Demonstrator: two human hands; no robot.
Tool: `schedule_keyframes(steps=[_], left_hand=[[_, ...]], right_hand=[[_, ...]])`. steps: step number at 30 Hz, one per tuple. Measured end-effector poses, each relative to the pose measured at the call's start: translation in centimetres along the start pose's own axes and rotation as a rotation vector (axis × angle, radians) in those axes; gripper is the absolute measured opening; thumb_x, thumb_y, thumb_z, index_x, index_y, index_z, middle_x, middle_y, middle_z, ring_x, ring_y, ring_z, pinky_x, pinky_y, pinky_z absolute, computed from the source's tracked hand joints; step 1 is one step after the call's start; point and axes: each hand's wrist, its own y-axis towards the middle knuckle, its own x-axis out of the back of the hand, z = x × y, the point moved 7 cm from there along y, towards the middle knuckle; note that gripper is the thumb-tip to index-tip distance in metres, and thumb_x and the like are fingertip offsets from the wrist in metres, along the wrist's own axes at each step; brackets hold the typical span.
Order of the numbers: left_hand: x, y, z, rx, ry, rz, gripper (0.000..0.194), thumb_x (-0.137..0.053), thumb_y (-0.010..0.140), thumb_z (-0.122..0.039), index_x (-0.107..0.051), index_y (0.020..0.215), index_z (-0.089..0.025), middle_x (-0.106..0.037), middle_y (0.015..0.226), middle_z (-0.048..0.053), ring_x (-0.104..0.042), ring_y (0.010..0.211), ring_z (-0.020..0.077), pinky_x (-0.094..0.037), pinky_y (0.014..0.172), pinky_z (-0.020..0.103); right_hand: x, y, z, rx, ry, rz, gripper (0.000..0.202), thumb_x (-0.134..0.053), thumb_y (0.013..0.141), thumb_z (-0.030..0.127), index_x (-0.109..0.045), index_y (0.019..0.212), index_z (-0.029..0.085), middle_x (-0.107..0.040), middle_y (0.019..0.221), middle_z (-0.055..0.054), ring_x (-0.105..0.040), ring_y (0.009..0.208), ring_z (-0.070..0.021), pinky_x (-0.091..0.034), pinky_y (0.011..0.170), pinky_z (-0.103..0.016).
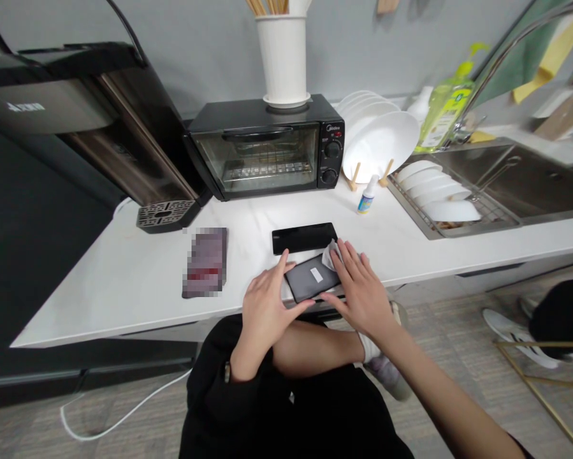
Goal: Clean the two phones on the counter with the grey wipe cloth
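A dark smartphone (301,280) with a small white label on its face lies at the counter's front edge. My left hand (266,303) grips its left end, thumb along the near side and fingers at the far side. Under the fingers of my right hand (364,289), a crumpled white wipe (331,255) is pressed on the phone's right end; the right thumb rests near the front edge. Just behind lies a glossy black slab (305,238), which looks like another phone or a case. A small white spray bottle (368,196) with a blue label stands farther back.
A blurred-out flat purplish item (206,262) lies to the left on the white counter (137,287). Behind are a drinks machine (123,121), a toaster oven (267,156) bearing a white utensil cup (285,60), racked plates (382,143) and a sink (535,220) with bowls (451,210).
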Motion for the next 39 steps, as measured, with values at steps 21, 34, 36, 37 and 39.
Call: schedule_keyframes(steps=[21, 34, 36, 37, 39], left_hand=[[-0.4, 0.0, 0.5, 0.002, 0.028, 0.018, 0.099, -0.075, 0.085, -0.028, -0.019, 0.167, -0.025, -0.072, 0.138, 0.01, -0.07, 0.122, 0.0302, -0.053, 0.104, 0.045], [0.2, 0.0, 0.1, 0.004, -0.021, -0.002, 0.112, -0.086, 0.08, -0.048, -0.018, 0.167, -0.028, -0.07, 0.142, 0.009, -0.067, 0.126, 0.032, -0.049, 0.11, 0.047], [-0.1, 0.0, 0.2, -0.006, -0.023, 0.02, 0.107, -0.083, 0.084, -0.042, -0.018, 0.167, -0.027, -0.07, 0.142, 0.009, -0.067, 0.126, 0.0317, -0.05, 0.109, 0.047], [-0.2, 0.0, 0.3, -0.007, -0.015, 0.03, 0.103, -0.08, 0.085, -0.038, -0.018, 0.167, -0.027, -0.07, 0.142, 0.01, -0.067, 0.126, 0.0314, -0.051, 0.108, 0.047], [-0.2, 0.0, 0.5, 0.005, 0.02, 0.032, 0.095, -0.073, 0.087, -0.026, -0.02, 0.167, -0.027, -0.071, 0.14, 0.01, -0.069, 0.124, 0.0304, -0.053, 0.105, 0.045]], right_hand=[[-2.1, 1.3, 6.5, 0.097, 0.147, 0.053, 0.101, -0.052, 0.096, 0.075, -0.032, 0.163, 0.001, -0.031, 0.17, -0.024, -0.025, 0.162, -0.0352, -0.03, 0.129, -0.058], [-0.1, -0.1, -1.4, -0.096, -0.026, -0.053, 0.098, -0.044, 0.099, 0.074, -0.025, 0.166, 0.005, -0.025, 0.172, -0.024, -0.02, 0.162, -0.0399, -0.029, 0.127, -0.065], [-1.3, 0.5, 1.8, -0.055, 0.027, -0.029, 0.105, -0.047, 0.096, 0.078, -0.029, 0.163, 0.0, -0.028, 0.171, -0.027, -0.022, 0.162, -0.0394, -0.028, 0.128, -0.062], [-1.9, 0.7, 3.9, 0.002, 0.067, 0.002, 0.106, -0.049, 0.095, 0.078, -0.03, 0.163, -0.001, -0.03, 0.17, -0.027, -0.024, 0.161, -0.038, -0.027, 0.129, -0.06], [-2.6, 0.7, 7.7, 0.113, 0.144, 0.047, 0.11, -0.052, 0.092, 0.08, -0.03, 0.162, -0.002, -0.03, 0.17, -0.027, -0.025, 0.161, -0.0357, -0.029, 0.13, -0.056]])
